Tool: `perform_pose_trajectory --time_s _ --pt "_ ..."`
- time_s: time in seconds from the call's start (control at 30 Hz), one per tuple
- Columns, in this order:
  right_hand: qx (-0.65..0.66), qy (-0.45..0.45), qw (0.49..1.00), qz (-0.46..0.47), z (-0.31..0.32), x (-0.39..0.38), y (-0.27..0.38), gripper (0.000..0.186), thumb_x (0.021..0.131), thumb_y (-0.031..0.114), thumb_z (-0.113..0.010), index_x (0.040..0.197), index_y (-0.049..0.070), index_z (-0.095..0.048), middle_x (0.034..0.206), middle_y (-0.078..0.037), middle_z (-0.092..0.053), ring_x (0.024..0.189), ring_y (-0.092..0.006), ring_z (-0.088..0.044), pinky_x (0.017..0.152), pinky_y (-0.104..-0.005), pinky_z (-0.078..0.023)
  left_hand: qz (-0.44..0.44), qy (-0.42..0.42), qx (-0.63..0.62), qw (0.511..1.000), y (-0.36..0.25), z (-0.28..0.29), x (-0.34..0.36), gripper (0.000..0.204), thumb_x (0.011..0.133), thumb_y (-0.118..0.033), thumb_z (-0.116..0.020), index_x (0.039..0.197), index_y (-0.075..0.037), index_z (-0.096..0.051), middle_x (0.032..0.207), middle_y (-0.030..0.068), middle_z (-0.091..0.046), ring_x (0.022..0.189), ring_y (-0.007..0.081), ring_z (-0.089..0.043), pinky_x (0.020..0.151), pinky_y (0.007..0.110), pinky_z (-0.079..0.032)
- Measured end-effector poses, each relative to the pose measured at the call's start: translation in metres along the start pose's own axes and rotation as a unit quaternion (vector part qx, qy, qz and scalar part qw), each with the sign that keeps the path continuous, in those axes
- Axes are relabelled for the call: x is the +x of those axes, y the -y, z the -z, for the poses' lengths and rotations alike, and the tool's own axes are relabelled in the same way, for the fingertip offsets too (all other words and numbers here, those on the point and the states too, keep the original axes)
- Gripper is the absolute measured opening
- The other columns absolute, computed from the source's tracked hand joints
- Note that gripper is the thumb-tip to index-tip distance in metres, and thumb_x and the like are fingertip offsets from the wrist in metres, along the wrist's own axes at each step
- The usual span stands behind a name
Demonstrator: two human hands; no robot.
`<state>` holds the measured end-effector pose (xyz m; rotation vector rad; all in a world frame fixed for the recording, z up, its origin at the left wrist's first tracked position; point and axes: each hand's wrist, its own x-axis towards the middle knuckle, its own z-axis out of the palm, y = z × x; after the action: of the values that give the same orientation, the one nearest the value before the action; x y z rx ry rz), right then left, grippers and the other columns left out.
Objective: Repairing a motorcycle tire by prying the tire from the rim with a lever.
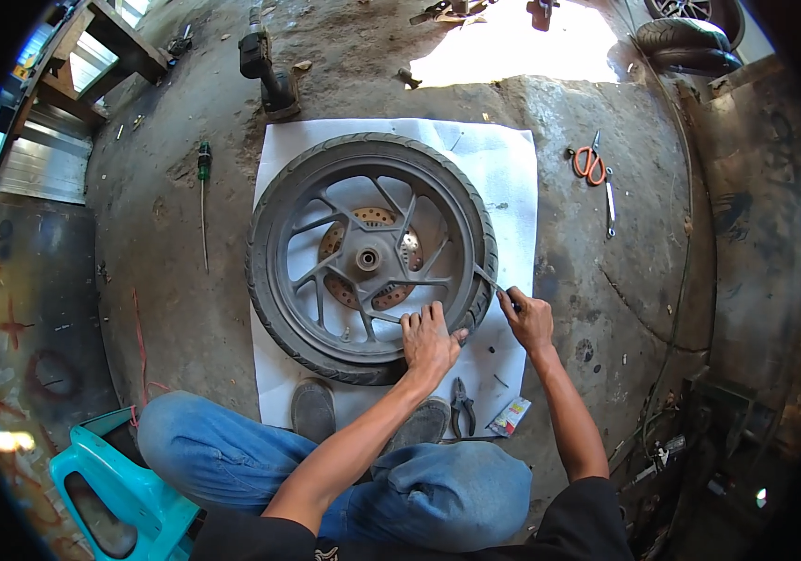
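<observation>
A motorcycle wheel (368, 348) with a black tire lies flat on a white sheet (515, 168) in front of me. Its grey spokes spread from the hub, and a brake disc (339, 290) full of holes shows beneath them. My left hand (430, 346) grips the wheel's near right side, fingers bent over the rim and thumb toward the tire. My right hand (528, 321) is closed around the dark handle of a tool with a metal shaft (486, 277). That shaft reaches the tire's right edge; whether its tip is in the rubber I cannot tell.
Pliers (462, 409) and a small printed packet (511, 417) lie by my shoes. Orange-handled scissors (591, 164) and a wrench (611, 204) are at the right, a green-handled screwdriver (204, 168) at the left. A cordless power tool (269, 75) stands beyond the sheet. A turquoise stool (129, 481) is lower left.
</observation>
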<state>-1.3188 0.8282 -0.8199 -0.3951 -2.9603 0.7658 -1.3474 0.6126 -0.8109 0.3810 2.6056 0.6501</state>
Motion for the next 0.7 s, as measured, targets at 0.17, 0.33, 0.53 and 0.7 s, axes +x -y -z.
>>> perform_pose_trajectory --time_s 0.17,0.33,0.53,0.7 --pt "-0.013 -0.025 0.999 0.035 -0.012 0.0 -0.01 0.031 0.097 0.035 -0.07 0.082 0.009 -0.064 0.063 -0.017 -0.063 0.057 -0.0393 -0.063 0.053 -0.0464 -0.049 0.001 -0.062 -0.008 0.998 -0.005 -0.008 -0.004 0.059 0.084 -0.041 -0.079 0.118 0.001 -0.054 0.109 0.0199 -0.065 0.109 0.0366 -0.06 0.102 0.049 -0.035" --pt "-0.044 0.027 0.992 -0.112 0.023 -0.019 0.051 0.039 0.101 0.044 -0.061 0.09 0.007 -0.069 0.07 -0.022 -0.065 0.068 -0.0459 -0.065 0.062 -0.0517 -0.05 -0.003 -0.051 -0.015 0.999 0.0 -0.012 -0.005 0.061 0.083 -0.042 -0.08 0.118 0.002 -0.054 0.109 0.0211 -0.065 0.111 0.0373 -0.06 0.105 0.051 -0.033" --pt "0.169 0.025 0.908 -0.381 0.008 -0.116 0.092 0.046 0.105 0.041 -0.052 0.102 -0.001 -0.071 0.084 -0.026 -0.071 0.087 -0.0415 -0.072 0.076 -0.05 -0.05 -0.079 -0.081 -0.015 0.994 0.012 -0.008 -0.011 0.063 0.091 -0.048 -0.069 0.121 0.007 -0.057 0.116 0.0209 -0.064 0.114 0.0344 -0.059 0.111 0.054 -0.032" --pt "0.12 -0.079 0.912 -0.385 -0.085 -0.213 0.106 0.054 0.104 0.023 -0.053 0.144 -0.013 -0.044 0.122 -0.037 -0.062 0.117 -0.0491 -0.061 0.099 -0.0526 -0.047 -0.147 -0.128 -0.027 0.98 0.015 -0.023 -0.009 0.078 0.098 -0.055 -0.056 0.137 0.011 -0.052 0.124 0.0223 -0.062 0.115 0.0352 -0.056 0.11 0.054 -0.034"
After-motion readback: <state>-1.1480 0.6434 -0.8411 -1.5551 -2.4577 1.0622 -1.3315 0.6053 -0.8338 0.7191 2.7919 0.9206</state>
